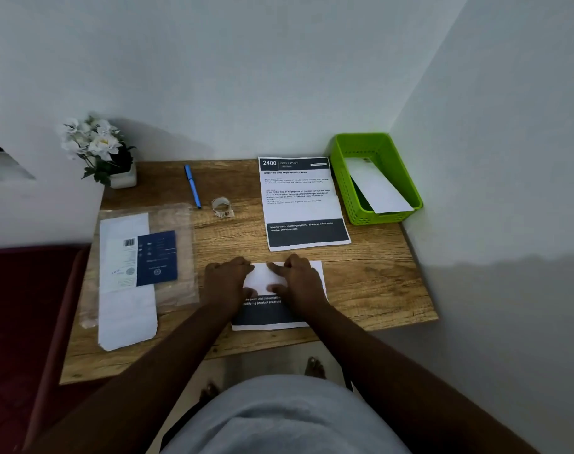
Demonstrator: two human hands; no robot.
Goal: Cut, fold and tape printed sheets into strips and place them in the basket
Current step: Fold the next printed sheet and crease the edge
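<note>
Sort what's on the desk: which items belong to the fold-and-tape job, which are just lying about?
Job: folded sheet under left hand and right hand; printed sheet; tape roll; green basket holding a finished strip.

Lying about: blue pen; flower pot; plastic sleeve of papers.

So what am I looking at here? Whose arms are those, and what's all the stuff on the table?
This one picture comes from a camera on a person's head, looking down. The left hand and right hand press down a printed sheet that is being folded. On the wooden table lie another printed page, a blue pen, a tape roll, a plastic packet and a flower pot. The green basket holds a folded paper.
</note>
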